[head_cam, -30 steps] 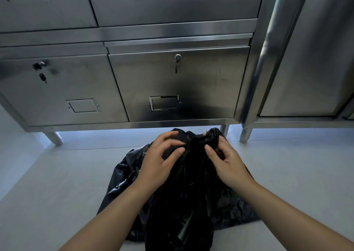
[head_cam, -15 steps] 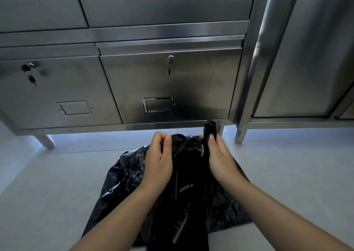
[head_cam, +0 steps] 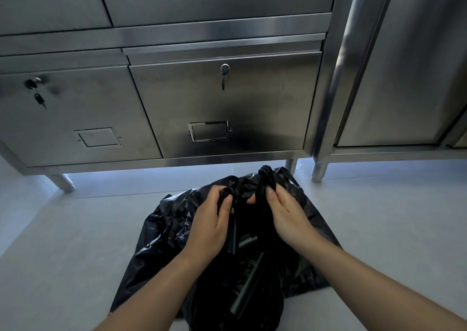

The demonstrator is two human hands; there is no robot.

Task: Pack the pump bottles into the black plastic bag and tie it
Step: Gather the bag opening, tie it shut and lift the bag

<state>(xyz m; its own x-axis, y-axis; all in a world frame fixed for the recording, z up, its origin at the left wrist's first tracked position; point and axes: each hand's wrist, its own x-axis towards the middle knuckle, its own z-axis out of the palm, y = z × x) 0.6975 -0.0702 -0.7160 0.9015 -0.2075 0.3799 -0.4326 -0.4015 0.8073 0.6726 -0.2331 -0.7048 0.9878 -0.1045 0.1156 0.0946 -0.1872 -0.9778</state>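
A black plastic bag [head_cam: 161, 232] lies crumpled on the pale floor in front of me. Inside its dark mouth I make out dark pump bottles [head_cam: 246, 284], one long with pale lettering, others only partly visible. My left hand [head_cam: 211, 225] pinches a gathered fold of the bag's rim. My right hand [head_cam: 285, 215] grips another bunched strip of the rim, which sticks up above its fingers. The two hands are close together over the opening.
A stainless steel drawer cabinet [head_cam: 222, 108] stands right behind the bag, with keys hanging in two locks. Its legs [head_cam: 62, 182] leave a gap above the floor. A second steel unit [head_cam: 404, 77] stands at the right. Pale floor [head_cam: 379, 217] surrounds the bag.
Both hands have gathered the bag's rim into two bunched strips and lifted them a little. The opening between them now shows the bottles inside.
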